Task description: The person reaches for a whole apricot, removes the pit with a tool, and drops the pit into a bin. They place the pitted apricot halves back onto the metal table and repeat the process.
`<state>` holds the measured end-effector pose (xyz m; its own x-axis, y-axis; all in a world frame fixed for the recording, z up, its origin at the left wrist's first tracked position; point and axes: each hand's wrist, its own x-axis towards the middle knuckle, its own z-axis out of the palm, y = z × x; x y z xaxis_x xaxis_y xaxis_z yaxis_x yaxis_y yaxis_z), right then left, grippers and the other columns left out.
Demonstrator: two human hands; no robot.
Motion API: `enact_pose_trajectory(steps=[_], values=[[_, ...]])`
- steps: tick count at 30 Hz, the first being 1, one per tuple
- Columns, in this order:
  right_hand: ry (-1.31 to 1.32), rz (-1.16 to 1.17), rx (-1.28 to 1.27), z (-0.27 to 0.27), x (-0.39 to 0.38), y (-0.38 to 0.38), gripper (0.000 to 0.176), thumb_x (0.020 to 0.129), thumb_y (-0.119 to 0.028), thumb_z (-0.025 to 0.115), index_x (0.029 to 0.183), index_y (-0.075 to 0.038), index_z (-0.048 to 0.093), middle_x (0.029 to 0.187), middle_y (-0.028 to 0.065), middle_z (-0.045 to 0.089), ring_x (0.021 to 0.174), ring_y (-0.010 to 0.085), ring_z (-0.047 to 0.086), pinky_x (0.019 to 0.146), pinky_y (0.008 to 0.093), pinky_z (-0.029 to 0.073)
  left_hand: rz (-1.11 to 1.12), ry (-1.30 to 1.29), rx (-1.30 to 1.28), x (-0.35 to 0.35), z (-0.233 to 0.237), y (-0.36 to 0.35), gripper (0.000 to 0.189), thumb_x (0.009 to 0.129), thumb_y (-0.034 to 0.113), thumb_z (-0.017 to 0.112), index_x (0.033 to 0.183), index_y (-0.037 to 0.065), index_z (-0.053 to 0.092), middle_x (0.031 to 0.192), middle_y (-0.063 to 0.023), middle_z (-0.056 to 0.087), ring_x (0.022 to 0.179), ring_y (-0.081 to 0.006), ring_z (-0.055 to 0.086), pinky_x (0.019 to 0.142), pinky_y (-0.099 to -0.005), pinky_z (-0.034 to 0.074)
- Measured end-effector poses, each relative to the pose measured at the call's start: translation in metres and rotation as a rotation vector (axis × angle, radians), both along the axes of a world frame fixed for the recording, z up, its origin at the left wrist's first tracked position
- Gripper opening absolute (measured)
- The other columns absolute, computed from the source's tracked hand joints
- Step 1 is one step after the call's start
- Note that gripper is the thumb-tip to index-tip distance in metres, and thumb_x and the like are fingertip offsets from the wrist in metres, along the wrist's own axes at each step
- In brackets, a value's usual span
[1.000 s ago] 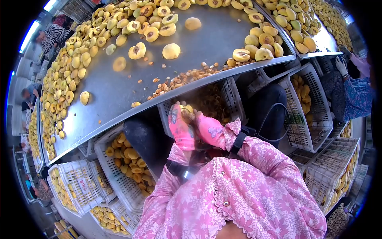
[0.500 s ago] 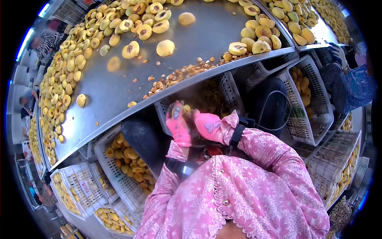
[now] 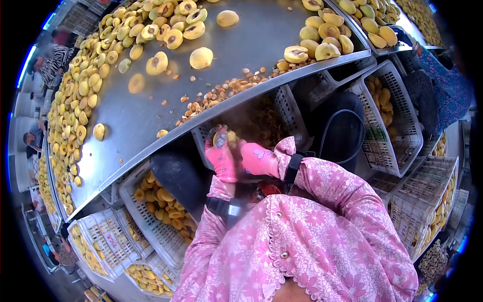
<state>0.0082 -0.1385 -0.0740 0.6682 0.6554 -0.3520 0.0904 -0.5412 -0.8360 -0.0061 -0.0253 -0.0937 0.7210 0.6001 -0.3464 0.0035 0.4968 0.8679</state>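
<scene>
My left hand (image 3: 220,153), in a pink patterned glove, is closed around a yellow peach (image 3: 231,137), partly hidden by its fingers. My right hand (image 3: 257,158), gloved in pink too, is closed just beside the fruit. Its fingertips point at the peach, and whatever they hold is hidden. Both hands are below the metal table's front edge, over a white crate (image 3: 292,113) with brownish scraps inside. On the table (image 3: 166,108) lie halved yellow peaches (image 3: 201,58) and a strip of brown pits (image 3: 226,95).
A crate of peach halves (image 3: 163,204) stands by my left knee (image 3: 176,176); another crate (image 3: 390,121) is right of my other knee (image 3: 344,126). Stacked crates (image 3: 103,241) fill the lower left. A co-worker's sleeve (image 3: 445,93) shows at right, and other people are at far left.
The view has shifted slightly, so the table's contents sit a little further left and up. My hands stay together at the peach. The co-worker's gloved hand at right has moved up.
</scene>
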Motion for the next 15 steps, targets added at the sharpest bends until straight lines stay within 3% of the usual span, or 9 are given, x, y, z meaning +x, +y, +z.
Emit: enact_pose_trajectory(steps=[3, 6, 7, 11, 15], values=[[-0.16, 0.019, 0.134, -0.038, 0.004, -0.006, 0.022, 0.087, -0.015, 0.053, 0.102, 0.001, 0.051, 0.078, 0.0167, 0.061, 0.067, 0.0266, 0.062, 0.054, 0.0335, 0.048, -0.064, 0.014, 0.018, 0.002, -0.01, 0.005, 0.025, 0.083, 0.012, 0.066, 0.103, -0.002, 0.061, 0.098, -0.0116, 0.066, 0.083, -0.017, 0.063, 0.071, -0.0272, 0.052], [0.584, 0.064, -0.05, 0.03, 0.032, -0.017, 0.021, 0.083, -0.016, 0.056, 0.096, 0.0, 0.05, 0.074, 0.0122, 0.057, 0.06, 0.0194, 0.058, 0.048, 0.0323, 0.046, -0.121, 0.037, -0.033, 0.004, -0.006, 0.007, 0.025, 0.082, 0.013, 0.067, 0.101, -0.001, 0.062, 0.095, -0.0116, 0.067, 0.08, -0.0172, 0.064, 0.069, -0.0274, 0.052], [0.688, 0.004, 0.044, 0.027, 0.031, -0.02, 0.017, 0.083, -0.015, 0.055, 0.09, 0.0, 0.049, 0.068, 0.0076, 0.053, 0.052, 0.0148, 0.053, 0.043, 0.03, 0.043, -0.158, 0.047, -0.041, 0.004, -0.008, 0.009, 0.025, 0.082, 0.013, 0.068, 0.101, -0.001, 0.063, 0.094, -0.0114, 0.067, 0.079, -0.0174, 0.064, 0.068, -0.0276, 0.052], [0.664, 0.096, -0.045, 0.004, 0.032, -0.023, 0.02, 0.081, -0.022, 0.053, 0.078, -0.002, 0.053, 0.057, 0.0035, 0.051, 0.044, 0.0155, 0.051, 0.041, 0.0287, 0.04, -0.322, 0.064, -0.049, -0.001, -0.021, 0.018, 0.024, 0.082, 0.014, 0.067, 0.101, 0.0, 0.063, 0.092, -0.0114, 0.067, 0.077, -0.0189, 0.064, 0.066, -0.0287, 0.052], [0.656, 0.16, -0.152, 0.007, 0.034, -0.027, 0.022, 0.08, -0.024, 0.055, 0.074, -0.003, 0.053, 0.058, 0.0037, 0.053, 0.046, 0.0141, 0.053, 0.038, 0.0284, 0.039, -0.442, 0.197, -0.158, -0.001, -0.02, 0.021, 0.024, 0.082, 0.013, 0.066, 0.101, -0.001, 0.063, 0.092, -0.0117, 0.067, 0.078, -0.0193, 0.064, 0.068, -0.0299, 0.052]])
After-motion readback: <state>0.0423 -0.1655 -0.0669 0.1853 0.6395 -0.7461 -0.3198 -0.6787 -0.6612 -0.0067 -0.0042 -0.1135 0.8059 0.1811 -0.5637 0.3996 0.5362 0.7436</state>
